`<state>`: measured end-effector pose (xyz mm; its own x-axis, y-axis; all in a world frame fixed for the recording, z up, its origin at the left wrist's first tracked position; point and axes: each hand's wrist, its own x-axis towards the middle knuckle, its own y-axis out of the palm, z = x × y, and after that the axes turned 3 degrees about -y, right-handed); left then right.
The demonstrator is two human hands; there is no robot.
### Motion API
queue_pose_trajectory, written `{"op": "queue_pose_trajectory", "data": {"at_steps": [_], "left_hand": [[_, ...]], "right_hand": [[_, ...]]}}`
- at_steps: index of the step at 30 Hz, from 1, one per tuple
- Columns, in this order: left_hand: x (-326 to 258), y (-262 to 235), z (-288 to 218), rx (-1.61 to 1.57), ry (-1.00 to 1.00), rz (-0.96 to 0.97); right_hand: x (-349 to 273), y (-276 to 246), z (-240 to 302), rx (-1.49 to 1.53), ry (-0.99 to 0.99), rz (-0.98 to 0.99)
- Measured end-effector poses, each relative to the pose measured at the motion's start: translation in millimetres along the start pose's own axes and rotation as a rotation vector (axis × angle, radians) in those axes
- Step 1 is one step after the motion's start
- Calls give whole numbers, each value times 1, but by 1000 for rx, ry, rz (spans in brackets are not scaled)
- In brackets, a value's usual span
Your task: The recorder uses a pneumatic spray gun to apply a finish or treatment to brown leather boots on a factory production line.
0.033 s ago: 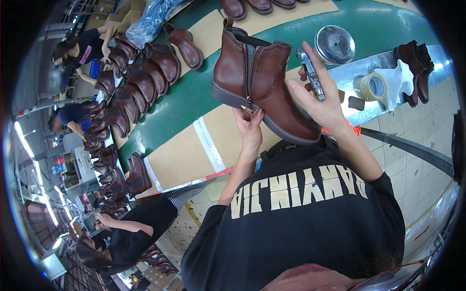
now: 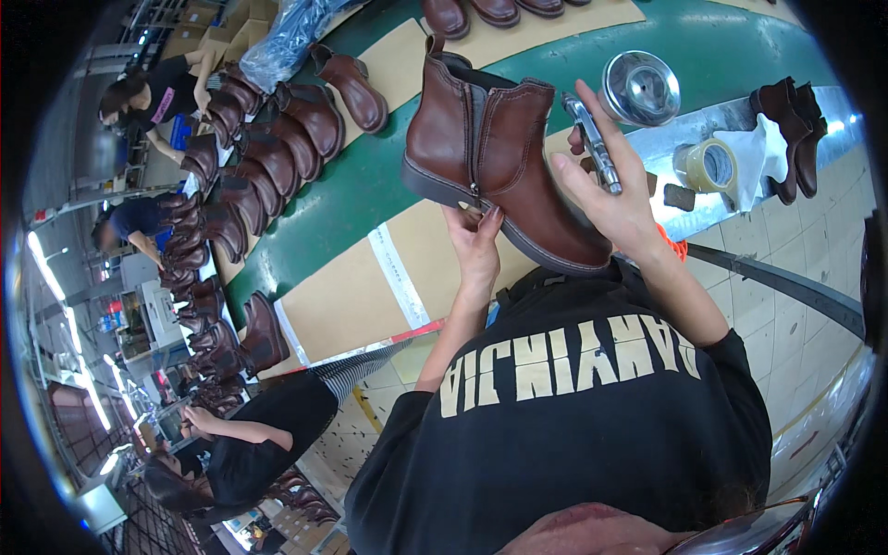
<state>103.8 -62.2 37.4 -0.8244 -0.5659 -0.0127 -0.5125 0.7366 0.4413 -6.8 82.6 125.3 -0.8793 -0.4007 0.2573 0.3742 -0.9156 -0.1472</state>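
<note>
Factory line, green table (image 2: 370, 176) with cardboard sheets. Left hand (image 2: 476, 245) gripped the brown ankle boot (image 2: 490, 157) under its sole, held above the table. Right hand (image 2: 610, 199) steadied the toe side, clenched on a metal tool (image 2: 592, 139), probably a lighter or pen. Keeping the boot tilted steady would help. More boots (image 2: 268, 148) lay left.

Bright, even light; fisheye warp, dark rim.

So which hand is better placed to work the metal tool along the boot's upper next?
Probably the right hand: it already grips the metal tool beside the brown boot. The left hand is busy supporting the sole from beneath.
</note>
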Motion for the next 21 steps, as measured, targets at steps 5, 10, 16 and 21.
{"op": "queue_pose_trajectory", "data": {"at_steps": [5,10,16,21], "left_hand": [[3,4,-3,57,87,3],[1,15,-12,92,60,-48],[-3,27,-14,193,83,-97],[-1,31,-9,263,86,-117]], "right_hand": [[0,-8,-5,76,44,3],[-2,-6,-3,99,60,-34],[-2,-1,-15,88,-19,-80],[-4,-2,-14,83,102,-80]]}}
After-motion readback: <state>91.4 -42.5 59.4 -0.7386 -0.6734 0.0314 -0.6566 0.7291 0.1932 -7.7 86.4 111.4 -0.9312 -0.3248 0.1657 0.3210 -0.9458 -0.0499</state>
